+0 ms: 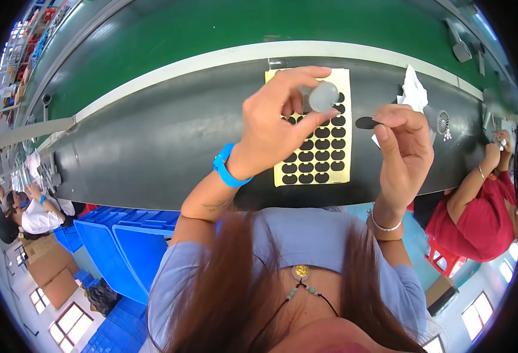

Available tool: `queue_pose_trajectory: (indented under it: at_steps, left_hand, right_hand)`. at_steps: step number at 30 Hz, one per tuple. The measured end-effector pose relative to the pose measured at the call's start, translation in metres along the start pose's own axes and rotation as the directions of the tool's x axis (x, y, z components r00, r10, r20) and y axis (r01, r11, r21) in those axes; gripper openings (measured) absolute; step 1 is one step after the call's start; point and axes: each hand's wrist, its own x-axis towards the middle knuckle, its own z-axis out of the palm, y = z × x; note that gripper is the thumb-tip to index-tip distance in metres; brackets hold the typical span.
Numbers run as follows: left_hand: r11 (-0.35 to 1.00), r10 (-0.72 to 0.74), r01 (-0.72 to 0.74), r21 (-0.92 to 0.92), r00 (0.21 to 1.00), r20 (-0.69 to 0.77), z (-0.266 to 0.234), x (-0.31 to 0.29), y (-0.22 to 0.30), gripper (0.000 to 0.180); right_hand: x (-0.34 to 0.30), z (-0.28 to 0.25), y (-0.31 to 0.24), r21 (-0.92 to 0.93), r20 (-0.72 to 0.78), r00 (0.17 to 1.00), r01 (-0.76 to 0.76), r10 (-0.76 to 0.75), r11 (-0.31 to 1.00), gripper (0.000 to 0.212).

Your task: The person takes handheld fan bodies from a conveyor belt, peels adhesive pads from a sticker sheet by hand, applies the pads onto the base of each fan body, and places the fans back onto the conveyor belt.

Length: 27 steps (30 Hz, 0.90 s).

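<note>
My left hand (276, 115), with a blue band on its wrist, is closed around a small grey round part (323, 97). It holds the part above a yellow sheet of black stickers (342, 170) lying on the dark work surface. To its right, my right hand (407, 147) pinches a black oval sticker (365, 123) between thumb and index finger. The sticker is apart from the grey part. Several rows of black stickers show on the sheet; my left hand hides some of its upper left.
White crumpled tissue (413, 89) lies beyond my right hand, and a round spoked part (443, 122) lies farther right. A green conveyor belt (223, 35) runs behind a pale rail. A person in red (476, 217) works at right, another in white (41, 216) at far left. Blue crates (117, 247) stand below left.
</note>
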Motion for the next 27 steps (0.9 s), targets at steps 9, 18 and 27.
queue_pose_trajectory:
  at_steps: [9,18,27]
  left_hand:
    - [0.948,-0.179,0.233,-0.217,0.953,0.243,-0.035,-0.006,-0.002,0.061]
    - [0.858,-0.233,0.274,-0.435,0.962,0.145,-0.018,-0.024,0.008,0.043]
    - [0.821,-0.214,0.295,-0.489,0.953,0.216,-0.008,-0.033,0.014,0.044]
  right_hand:
    - [-0.005,0.000,0.007,-0.155,0.003,0.999,0.035,-0.035,0.987,0.014]
    - [-0.003,0.015,0.004,-0.141,0.080,0.995,0.069,-0.058,0.988,0.015]
    - [-0.004,0.016,-0.001,0.048,0.143,0.987,-0.082,0.074,0.996,0.034]
